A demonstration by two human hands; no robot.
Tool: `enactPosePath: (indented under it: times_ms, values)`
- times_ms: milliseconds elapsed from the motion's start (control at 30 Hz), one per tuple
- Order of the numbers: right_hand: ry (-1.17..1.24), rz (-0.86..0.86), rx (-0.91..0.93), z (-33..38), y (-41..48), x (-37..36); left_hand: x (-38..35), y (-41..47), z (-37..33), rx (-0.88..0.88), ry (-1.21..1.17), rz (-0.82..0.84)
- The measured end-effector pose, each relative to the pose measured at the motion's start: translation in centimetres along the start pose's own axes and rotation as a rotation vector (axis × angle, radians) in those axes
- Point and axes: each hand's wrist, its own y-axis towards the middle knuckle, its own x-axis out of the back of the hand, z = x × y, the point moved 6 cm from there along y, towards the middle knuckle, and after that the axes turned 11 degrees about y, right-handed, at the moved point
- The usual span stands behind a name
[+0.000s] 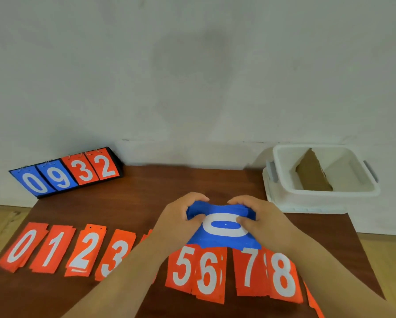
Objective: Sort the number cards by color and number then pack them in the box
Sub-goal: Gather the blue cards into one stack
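Both hands hold a stack of blue number cards (222,239) above the middle of the table, a white 0 on top. My left hand (181,216) grips the stack's left end and my right hand (259,216) grips its right end, thumbs on the top card. Below them, red number cards lie in a row of small piles along the front: 0 (22,246), 1 (52,249), 2 (85,251), 3 (114,255), 5 (183,269), 6 (209,276), 7 (249,269), 8 (284,276). My left forearm hides the pile between 3 and 5. The white plastic box (284,180) stands at the back right.
A flip scoreboard (66,173) showing blue 0 9 and red 3 2 stands at the table's back left by the wall. A piece of brown cardboard (311,173) leans inside the box. The dark wooden table (158,180) ends just right of the 8 pile.
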Motion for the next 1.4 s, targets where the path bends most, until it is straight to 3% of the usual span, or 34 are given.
enactPosePath:
  times_ms: [300, 633, 1000, 1133, 1300, 1400]
  values:
    - [-0.152, -0.15, -0.059, -0.8, 10.6, -4.0, 0.6, 9.1, 9.4, -0.118, 0.106, 0.015]
    - [-0.319, -0.135, -0.153, -4.1, 19.2, -5.1, -2.8, 15.7, 14.7, -0.167, 0.136, -0.076]
    - [-0.361, -0.122, -0.127, -10.1, 18.8, -7.4, -7.6, 14.5, 16.7, -0.148, 0.228, -0.016]
    - [-0.356, -0.136, -0.115, -10.0, 18.8, -7.4, -6.9, 14.3, 16.1, -0.161, 0.194, -0.071]
    - [-0.326, -0.291, 0.016, -7.9, 18.7, -6.1, -5.6, 15.0, 15.2, -0.231, 0.225, -0.173]
    - [-0.353, -0.252, -0.022, -9.2, 18.8, -7.0, -6.7, 14.8, 16.1, -0.241, 0.27, -0.145]
